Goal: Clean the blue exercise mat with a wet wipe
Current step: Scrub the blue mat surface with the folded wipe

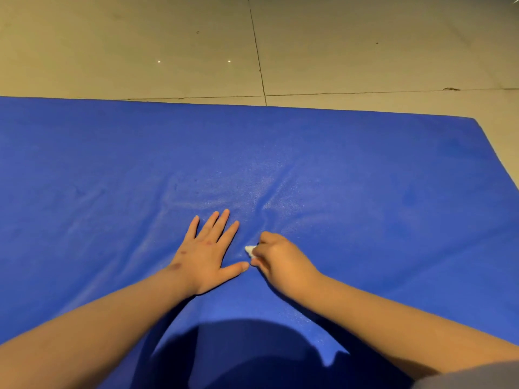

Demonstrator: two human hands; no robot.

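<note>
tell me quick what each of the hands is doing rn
Left hand: open, flat on the blue mat.
Right hand: closed, holding the wet wipe against the mat.

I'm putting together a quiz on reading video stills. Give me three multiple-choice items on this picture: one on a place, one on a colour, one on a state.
1. Where does the left hand lie?
A. on the floor tiles
B. flat on the blue mat
C. raised in the air

2. What colour is the wipe?
A. white
B. green
C. red

3. How is the right hand?
A. spread flat
B. out of view
C. curled, pinching the wipe

Answers:
1 B: its spread fingers rest on the mat.
2 A: a white corner shows at the right hand's fingertips.
3 C: its fingers curl round the wipe, against the mat.
</note>
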